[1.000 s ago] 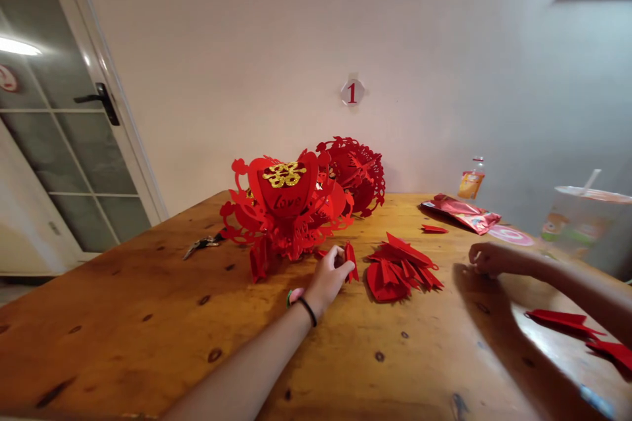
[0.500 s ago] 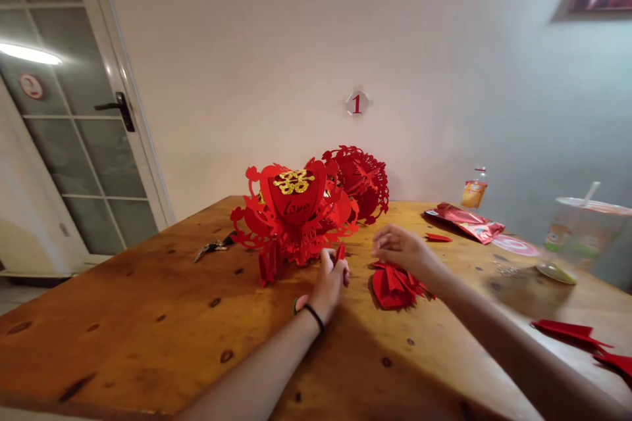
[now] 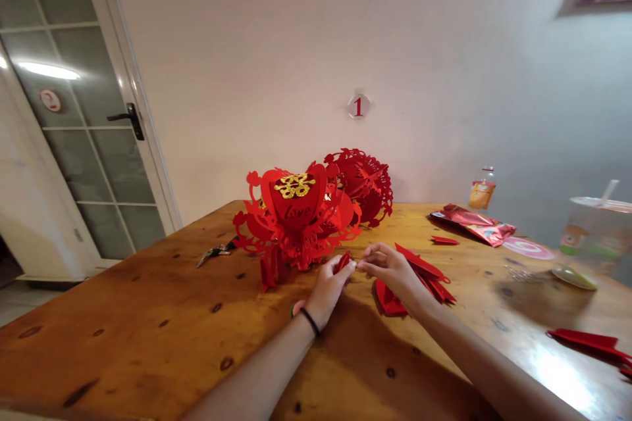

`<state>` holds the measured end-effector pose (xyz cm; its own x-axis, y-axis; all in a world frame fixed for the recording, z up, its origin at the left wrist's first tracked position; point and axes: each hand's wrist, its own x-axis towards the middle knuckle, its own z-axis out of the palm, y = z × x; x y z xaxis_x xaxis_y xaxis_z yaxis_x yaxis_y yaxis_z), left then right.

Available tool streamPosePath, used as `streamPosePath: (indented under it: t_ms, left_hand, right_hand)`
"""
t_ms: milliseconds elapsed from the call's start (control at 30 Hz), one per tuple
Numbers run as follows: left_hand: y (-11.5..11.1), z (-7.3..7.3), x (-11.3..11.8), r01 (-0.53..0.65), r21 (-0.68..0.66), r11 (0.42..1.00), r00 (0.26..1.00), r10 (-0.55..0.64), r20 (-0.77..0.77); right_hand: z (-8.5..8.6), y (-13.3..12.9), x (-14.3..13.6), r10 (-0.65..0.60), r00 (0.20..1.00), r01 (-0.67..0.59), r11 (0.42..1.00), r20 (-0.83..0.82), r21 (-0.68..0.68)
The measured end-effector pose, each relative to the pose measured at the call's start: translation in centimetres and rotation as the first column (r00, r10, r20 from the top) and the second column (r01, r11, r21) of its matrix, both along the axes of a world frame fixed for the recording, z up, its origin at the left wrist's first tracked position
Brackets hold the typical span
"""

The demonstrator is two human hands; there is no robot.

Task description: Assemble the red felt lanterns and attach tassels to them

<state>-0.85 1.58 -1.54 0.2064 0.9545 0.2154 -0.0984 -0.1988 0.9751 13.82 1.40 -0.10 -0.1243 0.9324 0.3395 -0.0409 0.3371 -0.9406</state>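
My left hand [image 3: 328, 291], with a black band at the wrist, is closed on a small folded red piece [image 3: 342, 262]. The fingertips of my right hand [image 3: 390, 271] are pinched close to that piece; what they hold, if anything, is too small to make out. Under and beside my right hand lie several folded red pieces [image 3: 429, 274]. Just beyond my left hand stands a red paper lantern [image 3: 295, 214] with gold ornament and the word Love. Behind it rests a second red lantern [image 3: 368, 184].
On the wooden table [image 3: 162, 348], a keyring [image 3: 215, 252] lies left. To the right are a red packet [image 3: 474, 223], a bottle [image 3: 482, 189], a round pink item [image 3: 527, 248], a lidded cup [image 3: 597, 233] and more red pieces [image 3: 587, 342]. A wall stands behind.
My right hand has moved left and closed its fingers near the piece in my left hand. Red pieces now show to the right of my right hand. The view has shifted slightly.
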Motion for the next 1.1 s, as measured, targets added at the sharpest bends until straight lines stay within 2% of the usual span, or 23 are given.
streamPosePath:
  t_ms: [233,333,467,567,700,967,1100]
  left_hand:
    - [-0.1,0.1,0.0,-0.038,0.212,0.976,0.984,0.074,-0.164]
    - [0.0,0.2,0.1,-0.062,0.218,0.974,0.981,0.099,-0.167]
    - [0.3,0.1,0.1,-0.086,0.181,0.98,0.992,0.102,-0.078]
    - [0.5,0.0,0.0,-0.091,0.179,0.98,0.994,0.101,-0.049]
    - [0.3,0.0,-0.1,-0.085,0.194,0.977,0.995,0.095,-0.042]
    - [-0.1,0.5,-0.1,-0.025,0.229,0.973,0.998,0.038,-0.053]
    - [0.0,0.4,0.0,-0.076,0.248,0.966,0.99,0.104,-0.101]
  right_hand:
    - [0.3,-0.3,0.4,0.01,0.999,-0.011,1.0,-0.051,-0.014]
    - [0.5,-0.4,0.4,0.028,0.991,-0.036,0.997,-0.128,-0.064]
    - [0.7,-0.6,0.2,0.061,0.973,-0.098,0.982,-0.222,-0.16]
    - [0.5,-0.8,0.0,0.111,0.979,-0.143,0.972,-0.169,-0.188]
    - [0.2,-0.9,-0.2,0.142,0.986,-0.152,0.98,-0.085,-0.126]
    - [0.2,-1.1,-0.1,0.082,0.994,-0.08,0.996,0.074,-0.031]
    - [0.2,-1.2,-0.1,0.044,0.991,-0.044,0.999,0.13,-0.007]
